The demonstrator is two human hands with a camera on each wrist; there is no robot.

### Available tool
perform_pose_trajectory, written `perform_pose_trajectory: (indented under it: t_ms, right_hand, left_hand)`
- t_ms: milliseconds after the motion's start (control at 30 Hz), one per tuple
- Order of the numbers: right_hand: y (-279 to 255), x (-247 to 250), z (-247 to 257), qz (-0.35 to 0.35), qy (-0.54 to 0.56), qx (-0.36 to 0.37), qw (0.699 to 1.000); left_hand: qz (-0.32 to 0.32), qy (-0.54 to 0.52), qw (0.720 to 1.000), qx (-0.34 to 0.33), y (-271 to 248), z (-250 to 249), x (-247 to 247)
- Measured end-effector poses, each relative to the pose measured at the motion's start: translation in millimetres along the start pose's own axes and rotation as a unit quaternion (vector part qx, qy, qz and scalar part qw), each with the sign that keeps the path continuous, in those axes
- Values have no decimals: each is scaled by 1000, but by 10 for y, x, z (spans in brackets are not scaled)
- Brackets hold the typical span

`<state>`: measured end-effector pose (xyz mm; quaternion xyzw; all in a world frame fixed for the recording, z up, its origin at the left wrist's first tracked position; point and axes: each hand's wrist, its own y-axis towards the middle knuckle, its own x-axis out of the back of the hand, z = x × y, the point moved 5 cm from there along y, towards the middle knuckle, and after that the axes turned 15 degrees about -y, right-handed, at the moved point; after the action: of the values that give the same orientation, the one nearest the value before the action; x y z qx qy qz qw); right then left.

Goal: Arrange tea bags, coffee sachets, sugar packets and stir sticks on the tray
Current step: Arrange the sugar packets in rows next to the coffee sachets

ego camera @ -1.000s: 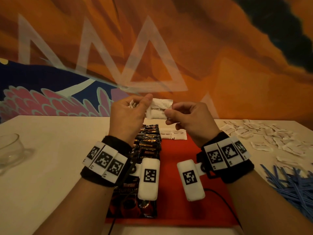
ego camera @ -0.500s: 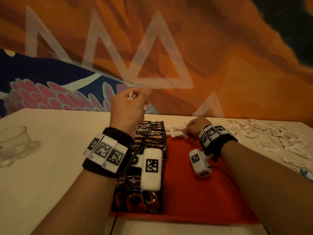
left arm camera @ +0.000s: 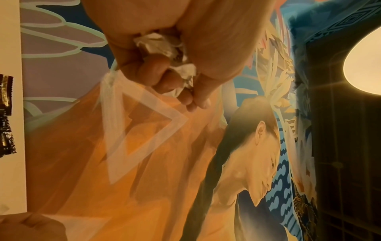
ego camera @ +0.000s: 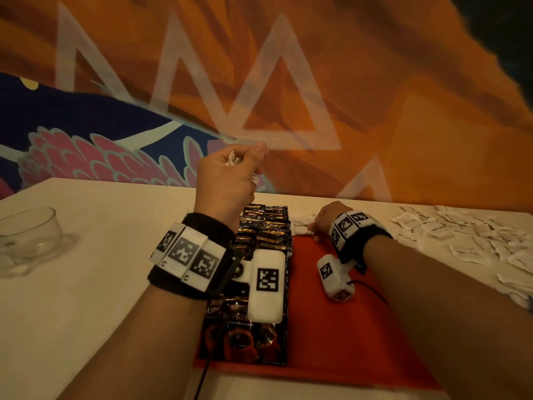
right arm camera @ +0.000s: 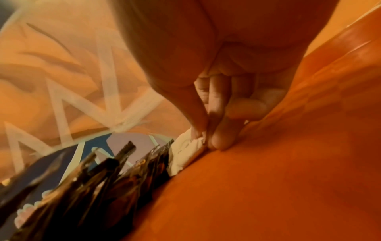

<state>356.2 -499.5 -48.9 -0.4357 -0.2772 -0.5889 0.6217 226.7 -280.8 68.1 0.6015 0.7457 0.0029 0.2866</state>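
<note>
Since a second ago, when both hands were raised together over the tray with a white packet between them, the right hand has been lowered to the far edge of the red tray, at about 1 o'clock from the tray's middle, while the left hand has been kept raised above the table. Over the last half second little has been altered.

A bunch of crumpled white sugar packets is gripped in the left hand, with the fingers and thumb curled round it. By the right hand, a white sugar packet is pinched between thumb and fingertips and held down at the tray's far rim, just beside the top of the coffee sachets — a dark overlapping row laid along the tray's left side, from 7 to 11 o'clock.

More loose sugar packets are scattered on the table at 2 o'clock, well apart from the tray. A clear glass bowl is seen at 9 o'clock — upright, near the table's left edge. Behind the table, an orange and blue mural is painted on the wall.
</note>
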Motion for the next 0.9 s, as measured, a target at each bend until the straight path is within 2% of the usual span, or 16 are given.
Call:
perform_pose_trajectory:
  t_ms: [100, 133, 367, 433, 500, 567, 633, 733, 833, 900]
  right_hand:
    - [14, 26, 77, -42, -189, -26, 981]
    - [10, 31, 104, -53, -219, -31, 974]
    - [-101, 138, 117, -69, -229, -49, 970]
    - [-93, 193, 106, -58, -178, -36, 982]
    - [-143, 293, 105, -58, -82, -2, 995]
    - [-315, 421, 175, -82, 24, 46, 995]
    - [-549, 522, 272, -110, 132, 89, 981]
    - [-943, 615, 450, -126, 241, 193, 943]
    - [-1314, 615, 613, -91, 283, 284, 912]
    - [-1437, 588, 658, -83, 289, 311, 901]
  left_hand:
    - [4, 0, 1000, 7, 2, 10, 2]
    - [5, -2, 1000, 10, 1, 12, 2]
    - [22, -14, 997, 72, -14, 73, -25]
    - [38, -27, 994, 100, -24, 90, -59]
    - [50, -34, 991, 117, -39, 93, -87]
    - [70, -32, 989, 127, -56, 108, -114]
    - [93, -45, 984, 143, -80, 144, -141]
    - [114, -67, 978, 161, -105, 191, -171]
    - [124, -51, 979, 154, -119, 207, -190]
    - [124, -38, 981, 142, -129, 198, -196]
